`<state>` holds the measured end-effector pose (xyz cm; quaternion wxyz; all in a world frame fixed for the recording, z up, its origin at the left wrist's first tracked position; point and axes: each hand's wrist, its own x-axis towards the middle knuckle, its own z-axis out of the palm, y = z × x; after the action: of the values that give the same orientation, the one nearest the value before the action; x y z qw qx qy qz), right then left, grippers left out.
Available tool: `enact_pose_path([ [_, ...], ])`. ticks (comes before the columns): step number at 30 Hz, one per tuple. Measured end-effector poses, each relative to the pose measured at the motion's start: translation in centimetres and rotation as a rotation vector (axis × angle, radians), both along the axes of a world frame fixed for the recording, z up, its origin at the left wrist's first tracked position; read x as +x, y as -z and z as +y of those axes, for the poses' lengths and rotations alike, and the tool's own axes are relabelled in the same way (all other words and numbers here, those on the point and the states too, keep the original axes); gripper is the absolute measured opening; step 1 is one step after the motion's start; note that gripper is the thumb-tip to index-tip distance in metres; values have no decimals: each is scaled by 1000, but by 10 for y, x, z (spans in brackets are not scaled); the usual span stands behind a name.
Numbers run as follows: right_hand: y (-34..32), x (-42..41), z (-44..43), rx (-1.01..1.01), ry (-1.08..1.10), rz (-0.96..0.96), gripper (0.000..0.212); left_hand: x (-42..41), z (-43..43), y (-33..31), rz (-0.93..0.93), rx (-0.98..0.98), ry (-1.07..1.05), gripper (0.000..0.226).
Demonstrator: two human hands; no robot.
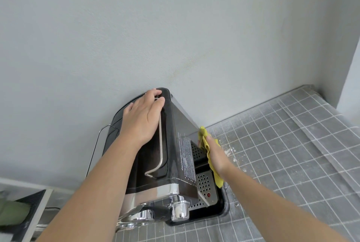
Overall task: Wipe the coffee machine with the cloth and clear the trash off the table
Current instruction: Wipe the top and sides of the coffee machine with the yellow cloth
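Left hand (142, 118) flat on black coffee machine (169, 124), right hand (216, 156) around yellow cloth (218, 180)

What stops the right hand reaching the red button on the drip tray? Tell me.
Probably nothing. The right hand, holding the cloth against the coffee machine's side, is close to the red button, which lies uncovered on the drip tray.

The black, chrome-trimmed coffee machine (169, 124) stands upright, a crumpled yellow cloth (204, 136) pressed against its right side.
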<state>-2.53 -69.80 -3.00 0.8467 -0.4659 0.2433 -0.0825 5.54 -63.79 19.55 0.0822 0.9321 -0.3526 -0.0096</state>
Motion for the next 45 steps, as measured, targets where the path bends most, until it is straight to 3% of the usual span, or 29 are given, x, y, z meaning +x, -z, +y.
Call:
enact_pose_path([
  [4,17,-51,40,-343,83,4,49,-1,-1,-1,-16,-8,-1,38],
  [10,-18,-26,6,-94,61,137,46,-2,0,-2,-16,-8,-8,38],
  [13,-62,1,-16,-63,13,46,45,-3,0,-2,-18,-2,-5,38],
  [16,-103,5,-12,-140,10,-228,42,-1,1,-2,-28,0,-9,38],
  [20,-107,-25,14,-349,48,-360,43,-1,0,-2,-28,-8,-4,39],
  [26,-123,6,-10,-369,24,-250,52,-2,0,-1,-24,-20,-10,39],
  [30,-146,-10,8,-440,69,-380,41,0,0,-1,-13,-23,-3,39],
  [35,-123,-85,70,-639,171,-538,31,2,1,-1,13,-13,20,42],
  [37,-126,-80,66,-649,182,-541,34,4,3,-4,61,-67,40,43],
  [41,-143,-30,25,-530,172,-442,31,4,14,-14,297,-388,31,44],
  [45,-152,-4,4,-547,131,-380,34,-3,42,-14,226,-333,25,41],
])
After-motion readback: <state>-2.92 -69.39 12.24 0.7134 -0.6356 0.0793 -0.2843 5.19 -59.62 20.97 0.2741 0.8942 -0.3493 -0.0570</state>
